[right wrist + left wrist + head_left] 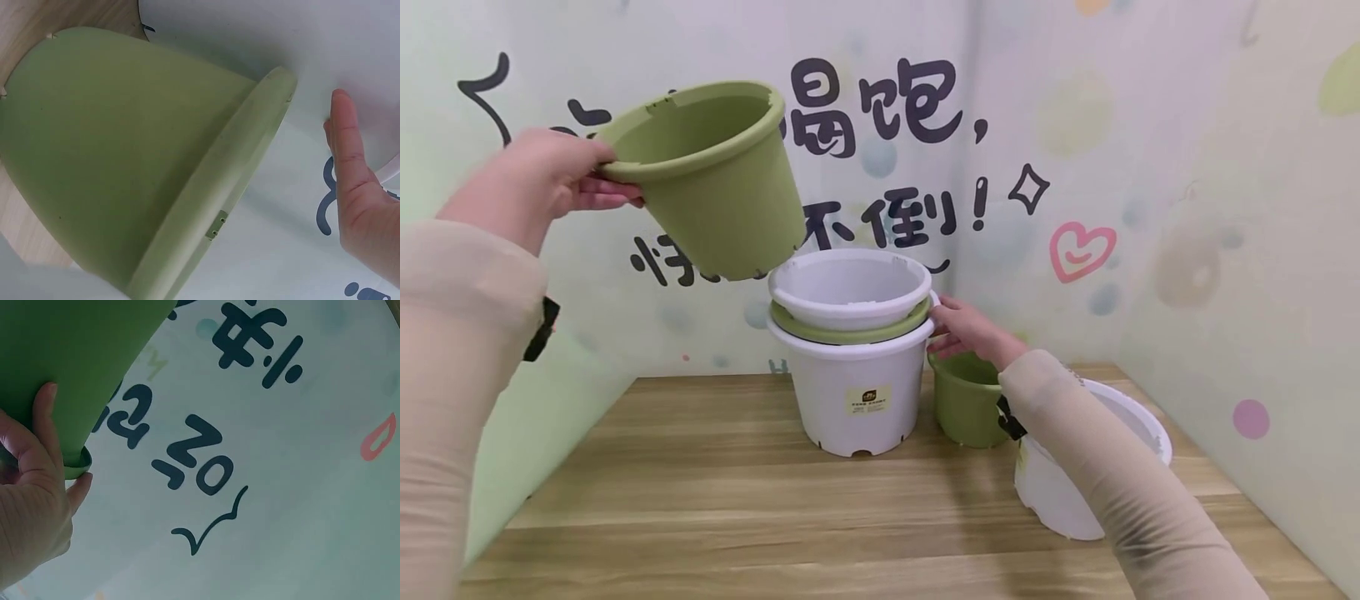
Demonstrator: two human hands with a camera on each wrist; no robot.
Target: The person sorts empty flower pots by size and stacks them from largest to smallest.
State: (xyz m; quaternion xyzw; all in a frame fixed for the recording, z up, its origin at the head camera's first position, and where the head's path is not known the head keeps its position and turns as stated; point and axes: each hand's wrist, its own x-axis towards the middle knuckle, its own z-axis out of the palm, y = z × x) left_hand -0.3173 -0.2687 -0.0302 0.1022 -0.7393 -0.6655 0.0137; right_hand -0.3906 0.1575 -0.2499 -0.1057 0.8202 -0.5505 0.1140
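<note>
A green plastic flower pot (733,192) is held up at the left, tilted, its mouth toward the upper left. My left hand (553,171) grips its rim, with fingers under the lip. In the left wrist view, the left hand (34,481) has a finger along the pot's outer wall. On the table stands a stack: a labelled white pot (820,392) at the bottom, a green pot rim (850,336) above it, and a white pot (850,312) on top. My right hand (970,327) is at the stack's right side, fingertips by the rims; its fingers (347,128) look straight.
A smaller-looking green pot (966,404) stands right of the stack, under the right hand. Another white pot (1060,496) stands at the table's right, partly behind the right forearm. Printed walls enclose the wooden table (715,500).
</note>
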